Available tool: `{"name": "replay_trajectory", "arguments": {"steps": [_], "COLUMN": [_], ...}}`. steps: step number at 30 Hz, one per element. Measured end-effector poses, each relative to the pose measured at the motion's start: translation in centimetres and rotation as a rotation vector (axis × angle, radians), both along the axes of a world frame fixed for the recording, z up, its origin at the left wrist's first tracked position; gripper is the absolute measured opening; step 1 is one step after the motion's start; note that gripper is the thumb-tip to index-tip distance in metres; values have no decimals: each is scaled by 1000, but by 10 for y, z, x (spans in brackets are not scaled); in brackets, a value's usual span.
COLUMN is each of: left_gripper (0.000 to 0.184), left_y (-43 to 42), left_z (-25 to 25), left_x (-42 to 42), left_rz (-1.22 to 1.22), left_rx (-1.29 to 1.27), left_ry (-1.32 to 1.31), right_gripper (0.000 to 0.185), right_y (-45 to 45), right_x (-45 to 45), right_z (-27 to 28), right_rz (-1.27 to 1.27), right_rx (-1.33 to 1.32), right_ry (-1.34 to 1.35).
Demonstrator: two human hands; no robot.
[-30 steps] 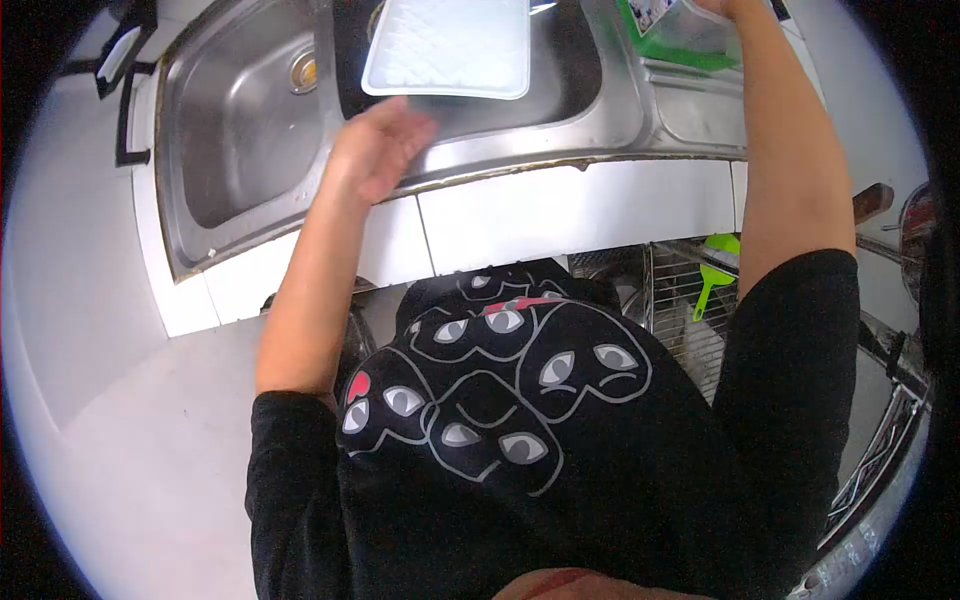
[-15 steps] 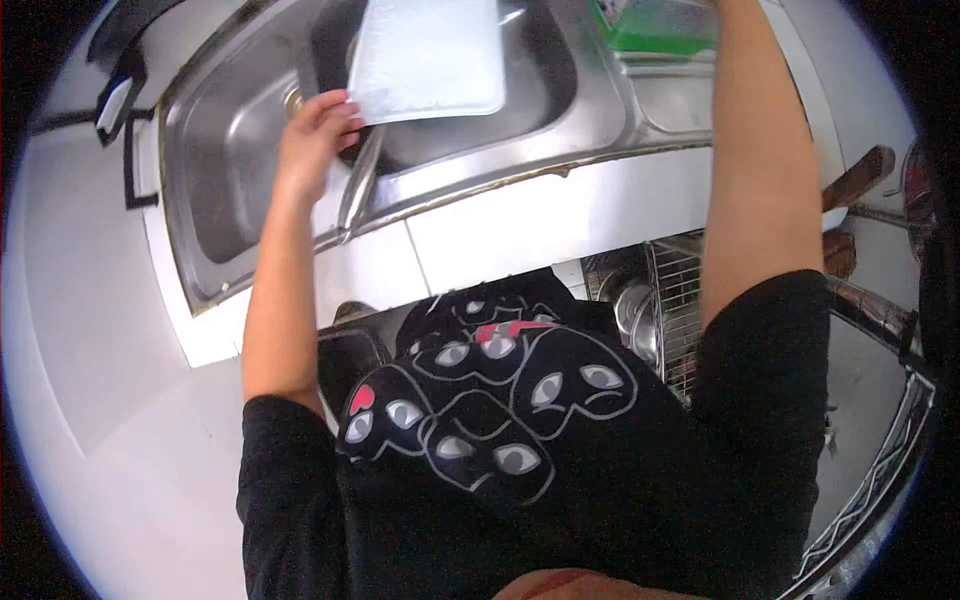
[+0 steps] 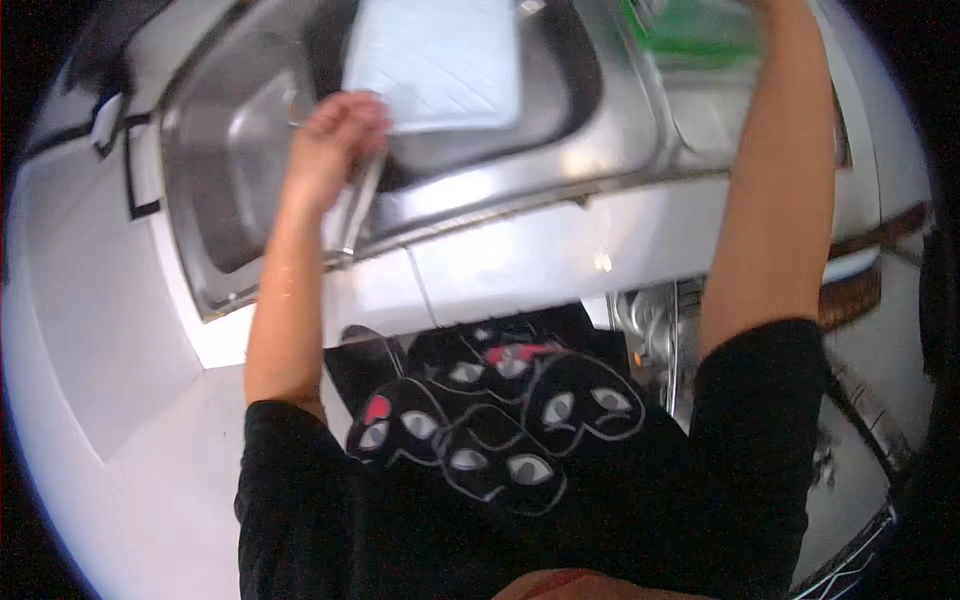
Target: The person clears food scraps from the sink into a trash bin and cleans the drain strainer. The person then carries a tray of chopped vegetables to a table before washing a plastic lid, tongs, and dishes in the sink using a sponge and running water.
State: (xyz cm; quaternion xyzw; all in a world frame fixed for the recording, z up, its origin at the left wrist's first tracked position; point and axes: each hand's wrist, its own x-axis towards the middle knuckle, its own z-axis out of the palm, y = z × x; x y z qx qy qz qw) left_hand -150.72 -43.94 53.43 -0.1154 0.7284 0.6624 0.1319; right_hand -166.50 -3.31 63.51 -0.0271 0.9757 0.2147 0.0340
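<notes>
My left hand (image 3: pixel 340 130) is closed on the lower left corner of a white rectangular plastic panel (image 3: pixel 440 70), perhaps a lid or a tray, with faint slanting ridges. The panel is held over the right basin of the steel sink (image 3: pixel 540 165), and its far end is cut off by the top of the view. A long, narrow metal piece (image 3: pixel 362 205) lies just below my left hand. My right arm stretches up to the top edge, where my right hand (image 3: pixel 775 5) is mostly out of view beside a green container (image 3: pixel 700 40); its fingers do not show.
The sink's left basin (image 3: pixel 235 190) lies left of my left hand. A white tiled counter edge (image 3: pixel 490 265) runs between the sink and my body. Below it at the right are metal dishes (image 3: pixel 650 320) by a wire rack. Brown handles (image 3: pixel 850 300) show at the far right.
The view has shifted slightly and blurred, with the sink and counter sitting a little lower and further right. My left hand still grips the panel's corner; my right arm stays stretched upward.
</notes>
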Motion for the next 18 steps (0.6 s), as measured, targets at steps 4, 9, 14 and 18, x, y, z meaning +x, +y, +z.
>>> {"name": "replay_trajectory", "arguments": {"steps": [4, 9, 14, 18], "left_gripper": [31, 42, 44, 32], "left_y": [-2, 29, 66, 74], "left_z": [16, 3, -32, -18], "left_x": [7, 28, 20, 9], "left_rz": [50, -47, 303, 413], "left_rx": [305, 534, 686, 651], "left_ry": [-164, -475, -454, -296], "right_gripper": [42, 40, 43, 48], "right_y": [42, 34, 8, -32], "right_x": [-14, 8, 23, 41], "right_z": [-26, 0, 34, 77], "right_rz": [51, -14, -115, -24], "right_rx": [-528, -542, -531, -642], "right_ry": [181, 199, 386, 483]}}
